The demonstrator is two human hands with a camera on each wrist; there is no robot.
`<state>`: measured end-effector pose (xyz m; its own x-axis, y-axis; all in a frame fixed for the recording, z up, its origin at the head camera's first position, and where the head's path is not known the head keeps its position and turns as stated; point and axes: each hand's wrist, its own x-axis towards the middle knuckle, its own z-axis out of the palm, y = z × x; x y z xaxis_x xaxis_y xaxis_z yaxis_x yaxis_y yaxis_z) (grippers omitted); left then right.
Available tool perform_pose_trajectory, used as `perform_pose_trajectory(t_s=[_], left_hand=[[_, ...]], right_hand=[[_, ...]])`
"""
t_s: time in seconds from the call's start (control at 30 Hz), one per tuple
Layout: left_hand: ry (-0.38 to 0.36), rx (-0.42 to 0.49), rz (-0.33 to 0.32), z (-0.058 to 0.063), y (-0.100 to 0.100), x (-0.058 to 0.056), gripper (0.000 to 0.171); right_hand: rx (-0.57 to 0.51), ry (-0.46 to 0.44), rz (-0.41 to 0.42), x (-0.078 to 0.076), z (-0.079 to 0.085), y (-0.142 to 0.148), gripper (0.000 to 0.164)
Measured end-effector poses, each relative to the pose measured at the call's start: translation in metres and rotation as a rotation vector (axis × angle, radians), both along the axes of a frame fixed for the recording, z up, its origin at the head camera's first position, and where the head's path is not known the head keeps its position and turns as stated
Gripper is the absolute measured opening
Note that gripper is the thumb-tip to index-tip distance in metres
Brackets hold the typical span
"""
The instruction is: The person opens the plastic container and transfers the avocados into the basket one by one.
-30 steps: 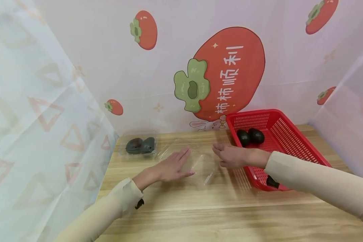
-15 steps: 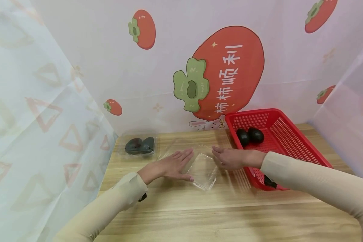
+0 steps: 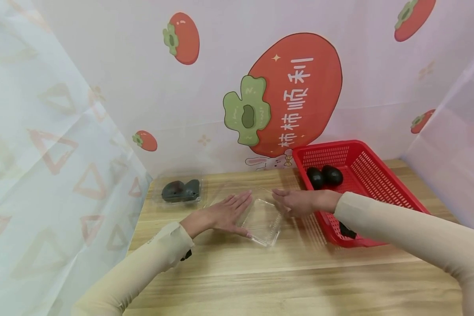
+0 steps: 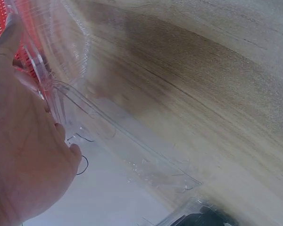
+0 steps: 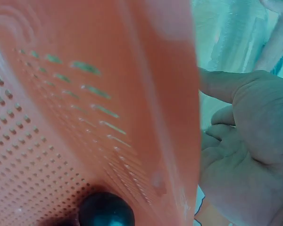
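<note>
An unfolded clear plastic clamshell box [image 3: 262, 223] lies on the wooden table, between the two hands. Its transparent edges are hard to trace, most of all toward the back. My left hand [image 3: 228, 216] rests against its left side with fingers extended; in the left wrist view, the box [image 4: 68, 40] reaches past that hand's fingertips. At the box's right side is my right hand [image 3: 298, 202], next to the basket wall, fingers loosely bent and thumb extended in the right wrist view. Whether the right fingertips touch the plastic, I cannot tell.
On the right stands a red perforated basket [image 3: 395, 181] holding dark avocados [image 3: 332, 175]; my right forearm crosses its near part. Another clear box [image 3: 199, 199] with two dark avocados [image 3: 191, 190] sits at the back left. A printed backdrop [image 3: 205, 105] closes off the rear.
The box's near part has settled flatter and shows a clearer outline. My left hand has shifted very slightly; my right hand stays about where it was.
</note>
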<state>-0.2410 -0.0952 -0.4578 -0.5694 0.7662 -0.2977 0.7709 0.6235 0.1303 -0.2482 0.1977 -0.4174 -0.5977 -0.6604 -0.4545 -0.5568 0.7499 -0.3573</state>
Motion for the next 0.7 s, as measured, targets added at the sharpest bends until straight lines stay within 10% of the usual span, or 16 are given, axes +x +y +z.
perform_pose_trajectory(t_s=[0.33, 0.7], left_hand=[[0.061, -0.006, 0.036, -0.008, 0.005, 0.006, 0.12], [0.07, 0.04, 0.171, -0.007, 0.02, 0.028, 0.123]], right_hand=[[0.0, -0.024, -0.007, -0.007, -0.002, -0.001, 0.076], [-0.016, -0.005, -0.076, 0.007, 0.001, -0.008, 0.113]])
